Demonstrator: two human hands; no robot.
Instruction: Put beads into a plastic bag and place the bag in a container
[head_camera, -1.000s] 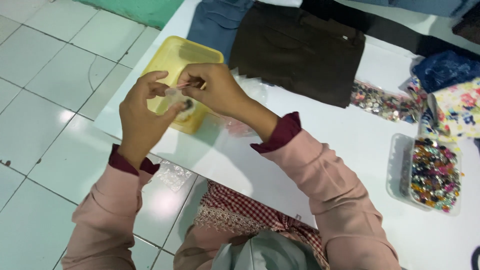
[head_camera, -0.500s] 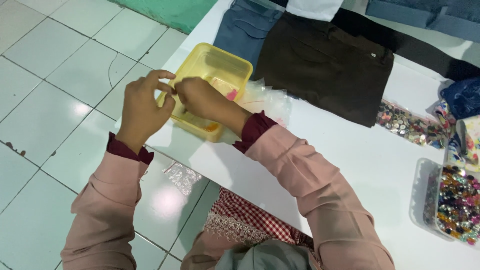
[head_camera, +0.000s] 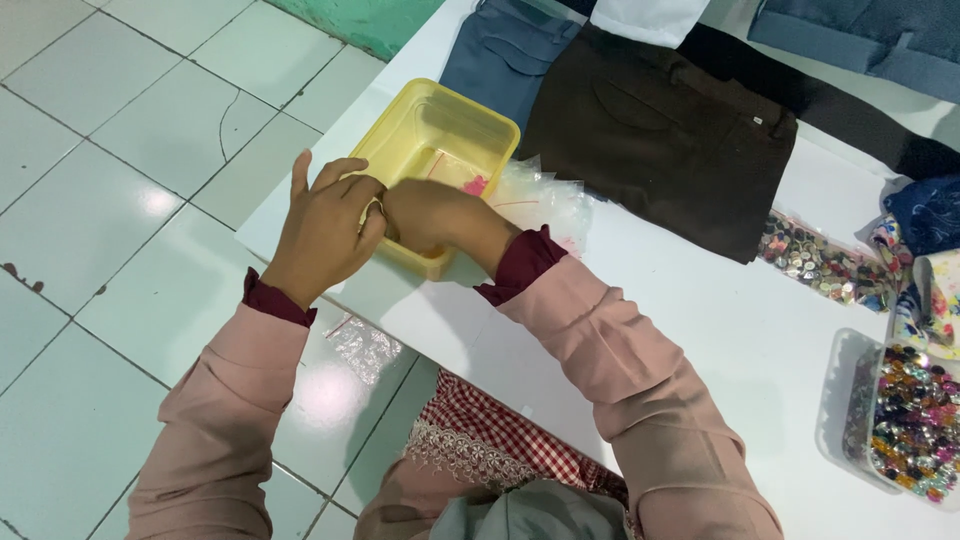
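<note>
Over a white table (head_camera: 720, 330) beside a pale tiled floor (head_camera: 110, 170), the left hand (head_camera: 325, 225) and right hand (head_camera: 430, 215) meet, fingers curled, seemingly pinching something unseen at a yellow tub (head_camera: 440, 130).

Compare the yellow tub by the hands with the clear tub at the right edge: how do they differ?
The yellow tub is tinted yellow and nearly empty, with only a small pink bit inside; the clear tub is colourless and packed with mixed-colour buttons. The yellow tub sits at the table's left corner, with the left hand and right hand meeting at its near rim; nothing touches the clear tub. Both are open, lidless, rectangular plastic containers on the white table.
</note>
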